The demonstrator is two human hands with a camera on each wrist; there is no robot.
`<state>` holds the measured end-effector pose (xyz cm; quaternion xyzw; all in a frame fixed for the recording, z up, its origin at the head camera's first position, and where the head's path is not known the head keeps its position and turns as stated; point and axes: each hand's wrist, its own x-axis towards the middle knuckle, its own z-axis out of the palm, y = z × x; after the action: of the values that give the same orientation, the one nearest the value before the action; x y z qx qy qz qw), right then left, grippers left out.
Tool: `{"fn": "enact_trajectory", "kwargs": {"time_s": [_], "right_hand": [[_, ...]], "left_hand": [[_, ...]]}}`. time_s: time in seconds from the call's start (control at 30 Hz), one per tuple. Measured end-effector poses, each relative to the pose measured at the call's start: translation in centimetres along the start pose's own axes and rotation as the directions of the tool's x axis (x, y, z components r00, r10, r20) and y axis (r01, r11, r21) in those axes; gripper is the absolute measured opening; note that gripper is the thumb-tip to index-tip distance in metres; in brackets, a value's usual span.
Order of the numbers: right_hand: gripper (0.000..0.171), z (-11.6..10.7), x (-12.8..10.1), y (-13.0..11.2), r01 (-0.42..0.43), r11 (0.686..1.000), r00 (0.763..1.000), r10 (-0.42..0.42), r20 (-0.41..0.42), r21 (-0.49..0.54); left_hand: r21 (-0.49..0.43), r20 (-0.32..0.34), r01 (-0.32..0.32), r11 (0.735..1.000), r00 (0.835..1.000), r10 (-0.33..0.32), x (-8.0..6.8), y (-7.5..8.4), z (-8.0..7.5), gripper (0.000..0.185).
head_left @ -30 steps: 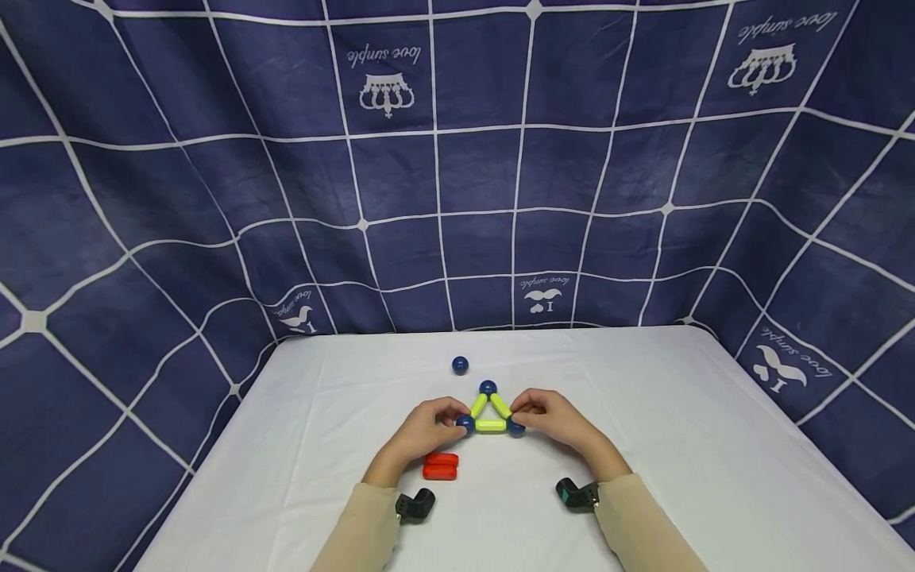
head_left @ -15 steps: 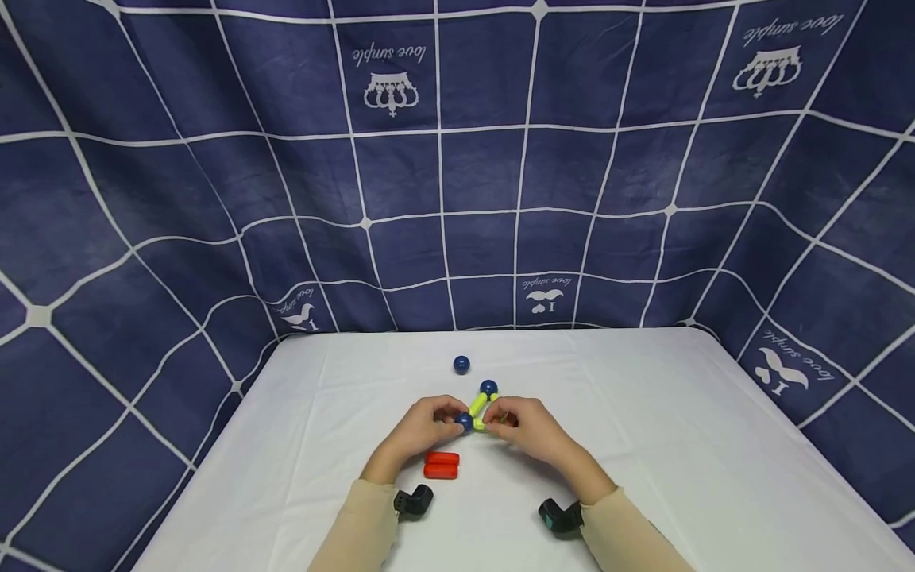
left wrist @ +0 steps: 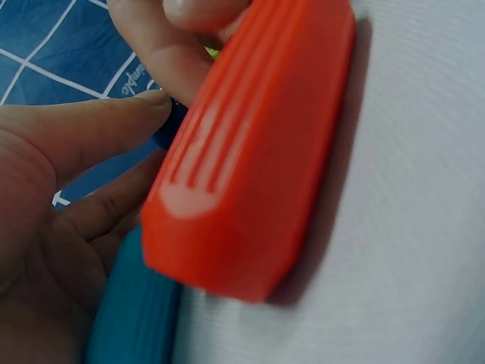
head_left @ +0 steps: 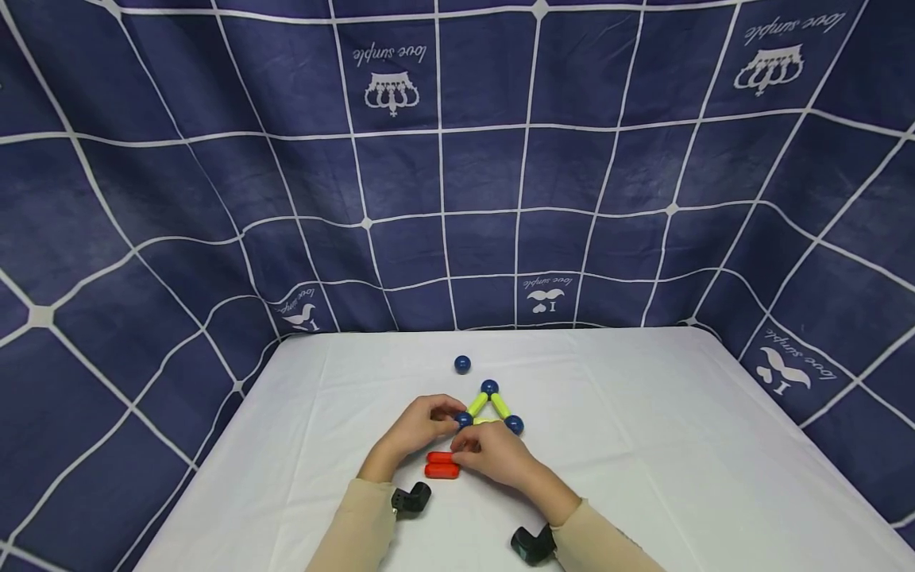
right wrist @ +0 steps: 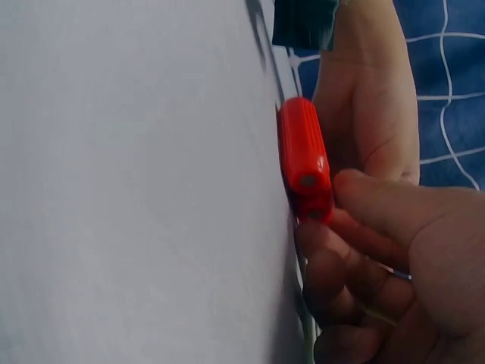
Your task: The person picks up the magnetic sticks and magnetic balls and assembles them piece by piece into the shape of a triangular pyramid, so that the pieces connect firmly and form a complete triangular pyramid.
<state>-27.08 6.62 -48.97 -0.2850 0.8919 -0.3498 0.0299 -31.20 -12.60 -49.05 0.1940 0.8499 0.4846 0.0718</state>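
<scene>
While the left hand [head_left: 415, 433] is lying on the white table [head_left: 643, 445] with thumb and fingertips pinching the near-left blue ball [head_left: 464, 419] of the yellow-green triangle [head_left: 489, 407], the right hand [head_left: 493, 453] is crossing in front, fingers curling onto the end of the red sticks [head_left: 441, 465]. Those sticks are lying side by side just below the triangle, between both wrists.
</scene>
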Motion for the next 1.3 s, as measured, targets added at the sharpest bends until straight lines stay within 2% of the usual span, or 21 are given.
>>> {"fn": "enact_trajectory", "kwargs": {"time_s": [0.43, 0.53, 0.63, 0.8, 1.0, 1.17, 1.3], "right_hand": [[0.007, 0.3, 0.2, -0.2, -0.010, 1.000, 1.000, 0.010, -0.014, 0.011], [0.007, 0.1, 0.3, 0.0, -0.022, 0.999, 1.000, 0.022, -0.004, 0.039], [0.007, -0.4, 0.2, 0.2, -0.059, 0.992, 0.998, 0.057, 0.020, 0.108], [0.008, -2.3, 0.0, 0.5, -0.104, 0.970, 0.994, 0.096, 0.045, 0.219], [0.012, -4.7, -0.2, 1.4, -0.137, 0.930, 0.988, 0.151, -0.016, 0.342], [0.018, -5.9, 0.2, 2.7, -0.185, 0.880, 0.969, 0.239, -0.070, 0.438], [0.019, -6.6, 0.8, 3.8, -0.189, 0.864, 0.941, 0.295, -0.165, 0.467]], "left_hand": [[-0.006, -0.014, 0.004, 1.000, 1.000, -0.005, 0.1, 0.0, 0.0, 0.026], [-0.007, -0.020, -0.001, 1.000, 1.000, 0.001, 0.1, -0.2, 0.1, 0.026], [-0.006, -0.020, 0.004, 1.000, 1.000, -0.004, 0.1, -0.3, 0.1, 0.026], [0.005, -0.023, 0.014, 1.000, 1.000, -0.014, 0.1, -0.2, 0.2, 0.026], [-0.006, -0.026, 0.008, 1.000, 1.000, -0.008, 0.1, -0.3, 0.4, 0.028], [-0.002, -0.020, 0.035, 0.999, 0.999, -0.035, 0.1, -0.4, 0.5, 0.026], [0.006, -0.013, 0.037, 0.999, 0.999, -0.036, 0.1, -0.2, 0.5, 0.026]]}}
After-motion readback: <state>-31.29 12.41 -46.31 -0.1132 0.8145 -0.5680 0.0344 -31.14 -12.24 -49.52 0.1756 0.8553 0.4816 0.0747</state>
